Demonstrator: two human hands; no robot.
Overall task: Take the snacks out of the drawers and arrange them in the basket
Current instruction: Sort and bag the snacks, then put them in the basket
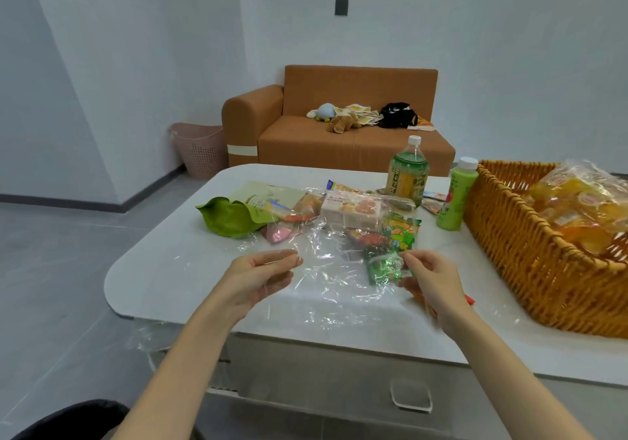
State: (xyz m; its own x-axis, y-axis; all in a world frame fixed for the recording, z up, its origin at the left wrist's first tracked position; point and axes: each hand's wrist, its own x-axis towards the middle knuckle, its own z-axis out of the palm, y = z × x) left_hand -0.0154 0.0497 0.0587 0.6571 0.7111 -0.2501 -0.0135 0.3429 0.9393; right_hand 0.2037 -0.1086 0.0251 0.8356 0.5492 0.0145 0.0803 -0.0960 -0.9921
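A large clear plastic bag [334, 280] lies across the white table [170, 263] with several snack packets in it. My left hand [261, 276] pinches the bag's edge between thumb and fingers. My right hand [430, 278] grips the other side of the bag beside a small green packet [385, 266]. A pale biscuit box [353, 212], a green pouch [231, 217] and a pink packet [280, 232] lie farther back. The wicker basket [530, 252] stands at the right with orange-yellow snack bags [574, 202] in it. Below the table edge is a drawer front with a handle [411, 395].
Two drink bottles, one clear-green [407, 171] and one light green [455, 195], stand between the snack pile and the basket. Behind the table are an orange sofa [339, 134] with soft toys and a pink laundry bin [200, 149] on the floor.
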